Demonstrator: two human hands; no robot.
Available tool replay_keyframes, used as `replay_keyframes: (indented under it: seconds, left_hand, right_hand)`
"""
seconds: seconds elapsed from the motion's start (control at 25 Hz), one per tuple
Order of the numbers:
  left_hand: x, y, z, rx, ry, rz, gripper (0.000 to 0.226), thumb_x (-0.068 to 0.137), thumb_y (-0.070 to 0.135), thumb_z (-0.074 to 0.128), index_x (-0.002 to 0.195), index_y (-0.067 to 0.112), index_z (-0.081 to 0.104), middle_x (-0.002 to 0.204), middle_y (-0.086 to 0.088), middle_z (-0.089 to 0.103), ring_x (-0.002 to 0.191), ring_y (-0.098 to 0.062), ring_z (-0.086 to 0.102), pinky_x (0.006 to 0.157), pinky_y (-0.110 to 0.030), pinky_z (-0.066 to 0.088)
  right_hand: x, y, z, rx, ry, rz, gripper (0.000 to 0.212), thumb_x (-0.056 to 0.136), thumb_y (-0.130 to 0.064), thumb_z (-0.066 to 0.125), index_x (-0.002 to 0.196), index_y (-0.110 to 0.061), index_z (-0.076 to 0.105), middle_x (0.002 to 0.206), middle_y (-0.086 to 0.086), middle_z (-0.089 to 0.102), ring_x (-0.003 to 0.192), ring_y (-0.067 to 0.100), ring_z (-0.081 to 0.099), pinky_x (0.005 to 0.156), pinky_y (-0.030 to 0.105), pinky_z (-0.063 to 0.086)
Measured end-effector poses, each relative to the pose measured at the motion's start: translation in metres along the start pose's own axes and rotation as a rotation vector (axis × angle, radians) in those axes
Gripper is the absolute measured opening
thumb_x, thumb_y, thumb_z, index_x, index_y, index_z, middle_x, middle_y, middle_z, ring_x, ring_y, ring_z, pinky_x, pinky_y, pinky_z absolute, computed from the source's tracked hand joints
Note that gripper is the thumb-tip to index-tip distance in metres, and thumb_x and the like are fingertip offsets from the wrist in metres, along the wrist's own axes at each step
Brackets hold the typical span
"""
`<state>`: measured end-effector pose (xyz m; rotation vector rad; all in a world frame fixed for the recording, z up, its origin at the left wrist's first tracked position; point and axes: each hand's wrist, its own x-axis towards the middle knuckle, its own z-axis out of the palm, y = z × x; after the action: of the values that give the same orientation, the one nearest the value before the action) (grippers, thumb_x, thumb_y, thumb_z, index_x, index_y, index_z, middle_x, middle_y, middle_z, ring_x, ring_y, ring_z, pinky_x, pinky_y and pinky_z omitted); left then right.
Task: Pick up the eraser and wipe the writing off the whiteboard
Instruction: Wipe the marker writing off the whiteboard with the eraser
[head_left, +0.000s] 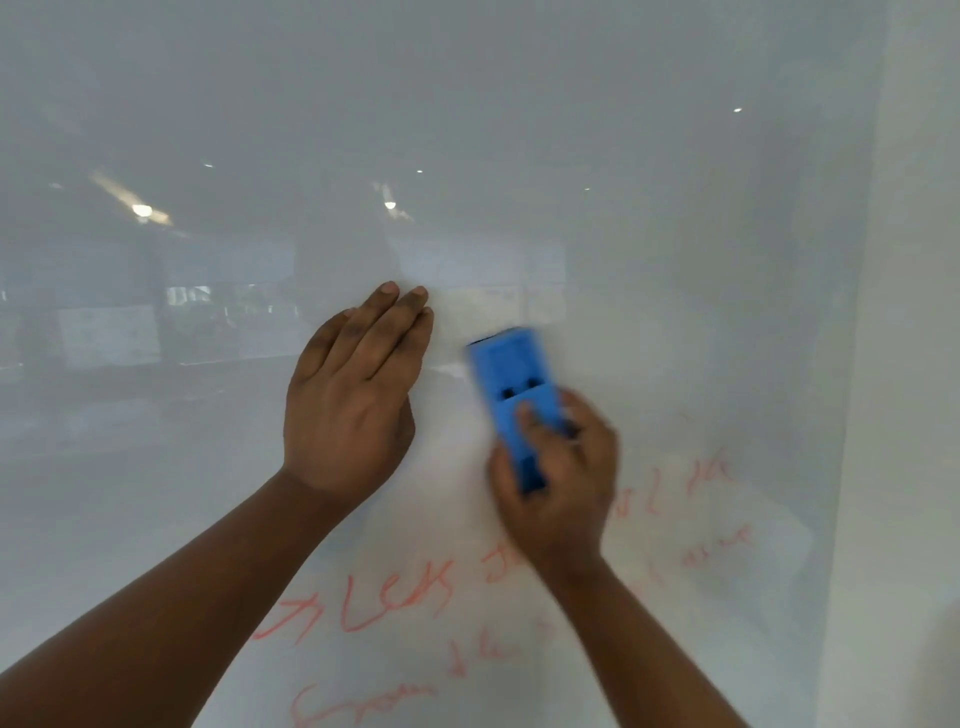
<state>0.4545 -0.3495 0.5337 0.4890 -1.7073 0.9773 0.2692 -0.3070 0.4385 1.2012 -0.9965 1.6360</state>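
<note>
A glossy whiteboard (467, 130) fills the view. My right hand (561, 493) grips the lower end of a blue eraser (511, 374), which lies against the board and is blurred by motion. To its left, my left hand (353, 395) rests flat on the board with its fingers together and nothing in it. Red writing (395, 597) runs across the lower part of the board, below and to the right of both hands. Some of it on the right looks faint and smeared. My right wrist hides part of the writing.
The board's right edge (852, 415) meets a pale wall (909, 364). Ceiling lights and a room are reflected in the upper and left parts of the board.
</note>
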Motion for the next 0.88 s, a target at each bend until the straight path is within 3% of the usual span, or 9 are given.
replay_keyframes:
  seconds: [0.12, 0.28, 0.36, 0.44, 0.52, 0.6, 0.72, 0.8, 0.88]
  left_hand:
    - [0.0, 0.002, 0.001, 0.006, -0.005, -0.013, 0.054, 0.088, -0.009, 0.045, 0.138, 0.003, 0.058, 0.148, -0.011, 0.056, 0.142, -0.029, 0.048, 0.114, -0.045, 0.041]
    - [-0.003, 0.0, 0.001, -0.027, -0.041, 0.002, 0.049, 0.092, -0.003, 0.051, 0.14, 0.004, 0.056, 0.149, -0.013, 0.054, 0.144, -0.031, 0.044, 0.116, -0.046, 0.037]
    - [-0.004, -0.001, 0.0, -0.013, -0.042, 0.026, 0.047, 0.093, -0.003, 0.048, 0.139, 0.002, 0.057, 0.148, -0.014, 0.054, 0.144, -0.033, 0.044, 0.114, -0.049, 0.039]
    - [-0.003, 0.0, 0.0, 0.007, -0.042, 0.064, 0.049, 0.091, -0.006, 0.042, 0.137, 0.001, 0.059, 0.147, -0.015, 0.055, 0.142, -0.034, 0.046, 0.112, -0.05, 0.041]
    - [-0.003, 0.001, 0.002, 0.021, -0.082, 0.121, 0.054, 0.088, -0.009, 0.04, 0.139, 0.001, 0.057, 0.149, -0.015, 0.054, 0.142, -0.033, 0.047, 0.113, -0.049, 0.04]
    - [-0.002, 0.002, 0.003, 0.044, -0.142, 0.202, 0.059, 0.086, -0.008, 0.04, 0.142, 0.002, 0.054, 0.152, -0.014, 0.05, 0.143, -0.031, 0.045, 0.115, -0.046, 0.037]
    - [0.0, 0.002, 0.003, 0.065, -0.226, 0.302, 0.066, 0.083, -0.008, 0.038, 0.147, 0.004, 0.048, 0.156, -0.013, 0.045, 0.146, -0.029, 0.042, 0.117, -0.045, 0.033]
    - [0.002, 0.003, 0.003, 0.065, -0.257, 0.311, 0.068, 0.082, -0.008, 0.035, 0.148, 0.004, 0.047, 0.157, -0.012, 0.044, 0.146, -0.029, 0.04, 0.118, -0.044, 0.032]
    - [0.004, 0.005, 0.003, 0.057, -0.264, 0.299, 0.069, 0.081, -0.008, 0.036, 0.148, 0.004, 0.047, 0.157, -0.012, 0.043, 0.147, -0.028, 0.039, 0.118, -0.044, 0.031]
  right_hand:
    - [0.019, 0.018, -0.002, 0.019, 0.22, 0.373, 0.042, 0.086, -0.026, 0.073, 0.123, -0.009, 0.067, 0.126, 0.02, 0.055, 0.113, 0.031, 0.056, 0.085, 0.041, 0.055]
    - [-0.027, -0.035, 0.019, 0.063, 0.044, -0.02, 0.041, 0.086, -0.023, 0.077, 0.124, -0.015, 0.064, 0.124, 0.013, 0.054, 0.103, 0.026, 0.058, 0.08, 0.036, 0.056]
    - [-0.026, -0.02, 0.008, 0.041, -0.039, -0.121, 0.039, 0.087, -0.024, 0.074, 0.123, -0.02, 0.062, 0.128, 0.01, 0.053, 0.098, 0.025, 0.056, 0.075, 0.04, 0.054]
    - [-0.009, 0.021, -0.007, -0.019, 0.012, -0.032, 0.04, 0.088, -0.025, 0.07, 0.127, -0.02, 0.061, 0.137, 0.01, 0.052, 0.103, 0.028, 0.056, 0.085, 0.041, 0.054]
    - [0.01, 0.064, -0.022, -0.066, 0.138, 0.198, 0.042, 0.093, -0.024, 0.066, 0.134, -0.019, 0.058, 0.146, 0.014, 0.051, 0.117, 0.026, 0.055, 0.101, 0.04, 0.048]
    - [0.017, 0.084, -0.029, -0.031, 0.221, 0.415, 0.044, 0.097, -0.02, 0.063, 0.14, -0.02, 0.054, 0.152, 0.015, 0.047, 0.13, 0.008, 0.046, 0.11, 0.04, 0.043]
    - [0.007, 0.094, -0.035, -0.014, 0.137, 0.339, 0.045, 0.098, -0.014, 0.061, 0.141, -0.02, 0.052, 0.154, 0.015, 0.044, 0.135, 0.01, 0.041, 0.114, 0.026, 0.036]
    - [0.014, 0.114, -0.046, 0.006, 0.13, 0.301, 0.044, 0.098, -0.014, 0.061, 0.141, -0.018, 0.052, 0.153, 0.017, 0.046, 0.137, 0.017, 0.044, 0.115, 0.039, 0.042]
    - [0.029, 0.125, -0.047, 0.012, 0.216, 0.434, 0.042, 0.098, -0.014, 0.059, 0.139, -0.015, 0.054, 0.153, 0.017, 0.046, 0.136, 0.022, 0.047, 0.111, 0.053, 0.046]
